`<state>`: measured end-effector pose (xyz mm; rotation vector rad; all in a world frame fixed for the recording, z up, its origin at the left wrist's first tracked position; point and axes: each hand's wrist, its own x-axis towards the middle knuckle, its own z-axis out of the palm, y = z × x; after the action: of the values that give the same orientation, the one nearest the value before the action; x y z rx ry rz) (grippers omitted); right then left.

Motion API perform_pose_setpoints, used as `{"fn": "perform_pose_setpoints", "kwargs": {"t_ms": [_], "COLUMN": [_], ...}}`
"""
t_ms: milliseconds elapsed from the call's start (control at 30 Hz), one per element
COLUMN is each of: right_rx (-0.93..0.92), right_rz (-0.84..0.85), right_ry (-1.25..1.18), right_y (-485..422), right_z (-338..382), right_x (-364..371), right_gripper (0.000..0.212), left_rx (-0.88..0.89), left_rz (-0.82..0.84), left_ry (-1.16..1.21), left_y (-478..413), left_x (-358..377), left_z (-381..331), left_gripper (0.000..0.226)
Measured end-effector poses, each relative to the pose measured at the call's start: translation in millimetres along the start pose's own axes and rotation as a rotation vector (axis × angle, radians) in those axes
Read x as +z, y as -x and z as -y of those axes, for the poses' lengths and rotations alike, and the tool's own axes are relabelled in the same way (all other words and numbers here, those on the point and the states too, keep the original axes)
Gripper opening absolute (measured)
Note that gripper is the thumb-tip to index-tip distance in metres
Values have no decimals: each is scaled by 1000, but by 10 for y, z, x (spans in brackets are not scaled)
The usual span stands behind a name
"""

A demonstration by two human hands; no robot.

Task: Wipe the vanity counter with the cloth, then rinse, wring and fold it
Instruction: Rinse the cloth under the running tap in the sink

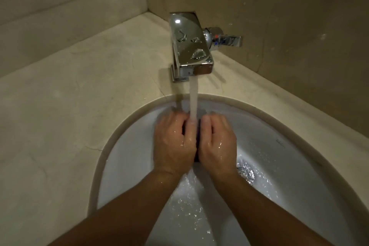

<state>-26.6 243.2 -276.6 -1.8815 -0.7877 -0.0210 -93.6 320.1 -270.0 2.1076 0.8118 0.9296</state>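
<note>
Both my hands are over the white sink basin [279, 146], pressed side by side under the running water. My left hand [172, 144] and my right hand [217, 144] grip a dark cloth [197, 147] between them. Only a thin dark strip of the cloth shows between my thumbs and palms; the rest is hidden. The stream of water [193, 102] from the chrome faucet [190, 46] lands on my left thumb and the cloth. Both hands are wet.
The beige stone vanity counter [69, 96] surrounds the basin, with walls behind and to the right. The faucet lever [229, 40] sticks out to the right. Water swirls at the drain [246, 173] right of my right wrist.
</note>
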Motion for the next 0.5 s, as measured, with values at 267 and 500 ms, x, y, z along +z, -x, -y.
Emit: {"fn": "perform_pose_setpoints", "kwargs": {"t_ms": [267, 500], "right_rx": [179, -83], "right_rz": [47, 100], "right_ry": [-4, 273], "right_y": [391, 210], "right_z": [-230, -426], "right_x": [232, 344], "right_gripper": [12, 17], "left_rx": [-12, 115], "left_rz": [217, 119], "left_ry": [-215, -542], "left_y": [206, 165], "left_x": [-3, 106], "left_z": [339, 298], "left_gripper": [31, 46]}}
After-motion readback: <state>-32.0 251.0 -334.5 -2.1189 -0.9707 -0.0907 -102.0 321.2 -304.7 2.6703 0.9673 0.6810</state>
